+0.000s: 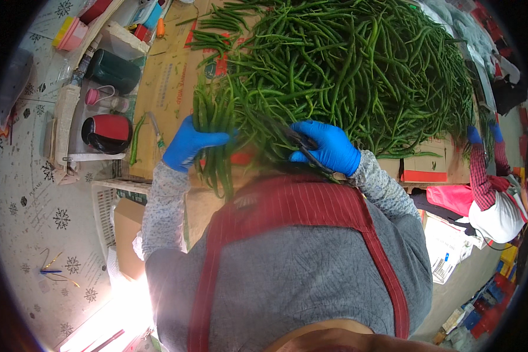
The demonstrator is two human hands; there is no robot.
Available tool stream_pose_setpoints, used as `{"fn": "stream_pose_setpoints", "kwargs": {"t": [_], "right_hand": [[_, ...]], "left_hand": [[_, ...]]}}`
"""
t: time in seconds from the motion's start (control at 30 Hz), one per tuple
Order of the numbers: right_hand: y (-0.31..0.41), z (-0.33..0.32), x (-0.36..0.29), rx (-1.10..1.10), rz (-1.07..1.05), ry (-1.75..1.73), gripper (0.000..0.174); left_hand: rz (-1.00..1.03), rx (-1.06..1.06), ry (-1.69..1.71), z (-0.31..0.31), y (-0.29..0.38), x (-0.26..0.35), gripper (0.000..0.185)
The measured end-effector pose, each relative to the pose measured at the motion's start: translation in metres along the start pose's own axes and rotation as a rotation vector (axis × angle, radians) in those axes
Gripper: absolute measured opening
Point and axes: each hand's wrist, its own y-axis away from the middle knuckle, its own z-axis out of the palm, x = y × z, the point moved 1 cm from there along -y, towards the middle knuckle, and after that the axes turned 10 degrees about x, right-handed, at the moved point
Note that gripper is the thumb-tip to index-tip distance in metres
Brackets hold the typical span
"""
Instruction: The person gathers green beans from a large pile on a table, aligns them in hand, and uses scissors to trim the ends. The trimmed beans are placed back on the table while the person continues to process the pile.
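Observation:
A bunch of long green chili peppers (pixel 213 112) hangs upright in my left hand (pixel 191 143), which wears a blue glove and grips it between thumb and fingers. My right hand (pixel 328 147), also gloved in blue, is curled at the near edge of the big heap of green chili peppers (pixel 361 66). A dark, blurred strip (pixel 306 147) crosses its thumb and fingers; I cannot tell whether the hand grips it or it passes in front. Blurred peppers (pixel 264 132) lie between my hands. The heap rests on printed cardboard (pixel 160 94).
Left of the cardboard, a tray holds a red-and-black container (pixel 108 134), a pink-lidded bottle (pixel 108 100) and a dark green container (pixel 113 70). A single pepper (pixel 137 140) lies at the cardboard's left. On the right, a co-worker's gloved hands (pixel 484 133) are at the heap's edge.

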Motion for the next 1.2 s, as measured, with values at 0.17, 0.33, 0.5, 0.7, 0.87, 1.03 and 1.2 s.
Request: {"fn": "stream_pose_setpoints", "kwargs": {"t": [0.17, 0.33, 0.5, 0.7, 0.87, 1.03, 1.2], "right_hand": [[-0.009, -0.004, -0.013, -0.021, -0.020, 0.136, 0.055], [-0.010, -0.005, -0.010, 0.048, -0.095, 0.223, 0.055], [-0.010, -0.008, -0.005, 0.051, -0.119, 0.199, 0.055], [-0.011, -0.007, -0.007, 0.014, -0.097, 0.217, 0.051], [-0.008, -0.010, -0.004, 0.011, -0.067, 0.153, 0.053], [-0.008, -0.014, -0.003, 0.050, -0.088, 0.141, 0.054], [-0.020, -0.015, -0.017, -0.002, -0.113, 0.259, 0.054]], "left_hand": [[-0.002, -0.059, -0.053, 0.003, -0.006, -0.005, 0.049], [-0.005, -0.056, -0.069, 0.002, -0.008, -0.006, 0.049], [0.016, -0.059, -0.067, 0.008, -0.004, -0.001, 0.049], [-0.020, -0.092, -0.048, 0.016, -0.005, -0.001, 0.051], [-0.009, -0.132, -0.060, 0.019, -0.004, 0.003, 0.050], [-0.010, -0.128, -0.047, 0.016, -0.008, -0.002, 0.048], [-0.090, -0.171, -0.087, 0.015, -0.010, 0.000, 0.050]]}}
